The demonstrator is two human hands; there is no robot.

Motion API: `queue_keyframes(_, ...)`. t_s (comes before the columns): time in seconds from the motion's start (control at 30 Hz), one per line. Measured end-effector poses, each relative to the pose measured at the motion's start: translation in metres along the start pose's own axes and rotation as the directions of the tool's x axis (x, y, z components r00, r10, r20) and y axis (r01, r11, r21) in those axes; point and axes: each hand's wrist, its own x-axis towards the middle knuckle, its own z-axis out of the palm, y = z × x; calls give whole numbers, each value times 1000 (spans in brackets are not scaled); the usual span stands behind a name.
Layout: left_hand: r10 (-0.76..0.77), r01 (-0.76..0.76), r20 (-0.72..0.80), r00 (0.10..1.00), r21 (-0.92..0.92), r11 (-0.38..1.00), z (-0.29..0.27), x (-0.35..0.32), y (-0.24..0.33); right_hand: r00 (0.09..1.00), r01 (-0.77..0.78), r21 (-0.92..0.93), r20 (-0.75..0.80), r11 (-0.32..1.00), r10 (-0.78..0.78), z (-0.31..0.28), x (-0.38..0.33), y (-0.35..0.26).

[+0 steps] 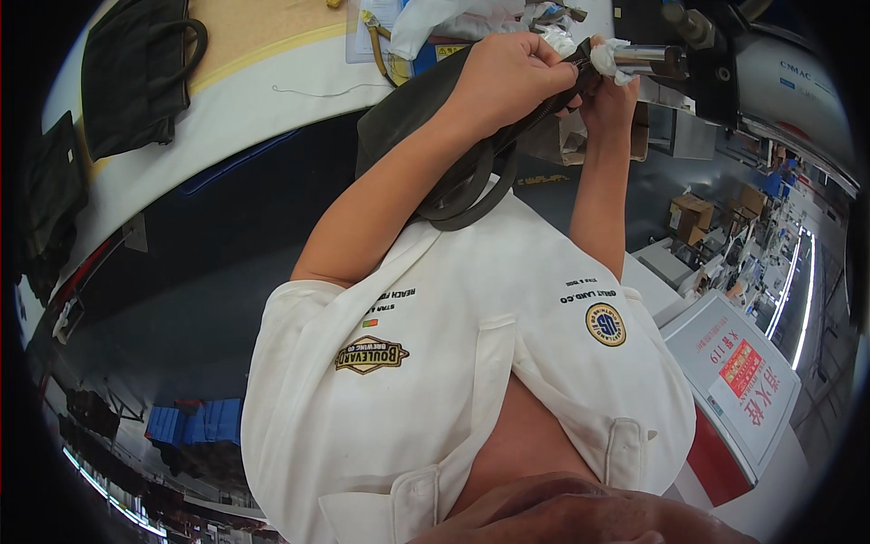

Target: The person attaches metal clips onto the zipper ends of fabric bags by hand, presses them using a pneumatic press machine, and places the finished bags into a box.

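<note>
A dark fabric bag (421, 109) with looped handles hangs at the table's edge in front of my chest. My left hand (517, 77) is closed on the bag's upper edge, thumb and fingers pinching it beside what looks like a zipper. Close by on the right, my right hand (609, 102) grips the same end of the bag, its fingers partly hidden behind the fabric. Just above that hand, a metal rod (652, 61) wrapped in white material at its tip reaches in from the machine.
A grey machine cylinder (788, 86) fills the upper right. On the white table (272, 113) lie another dark bag (136, 82), a thin bent wire (326, 92) and white plastic wrap (444, 23). An open cardboard box (553, 140) is below my hands; a red-and-white cabinet (734, 390) stands at right.
</note>
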Motion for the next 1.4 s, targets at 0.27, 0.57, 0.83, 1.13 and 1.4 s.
queue_keyframes(0.27, -37, 37, 52, 998, -10, 999, -2, 2, 5, 996, 50, 39, 76, 998, -53, 2, 0, -2)
queue_keyframes(0.57, -29, 30, 43, 999, -7, 1000, 1, 7, 6, 996, 12, -52, -88, 999, -16, -24, 9, 11)
queue_keyframes(0.83, -42, 44, 60, 997, -29, 999, 0, 7, 10, 999, 25, -19, 21, 1000, -24, -28, 13, 13)
queue_keyframes(1.13, -43, 45, 56, 997, -32, 998, 2, 8, 7, 999, 32, 81, 33, 996, -35, -7, 9, 5)
queue_keyframes(1.4, 8, 2, 79, 997, -125, 992, 2, 6, -2, 999, 15, 24, 29, 1000, -16, -17, 6, 11)
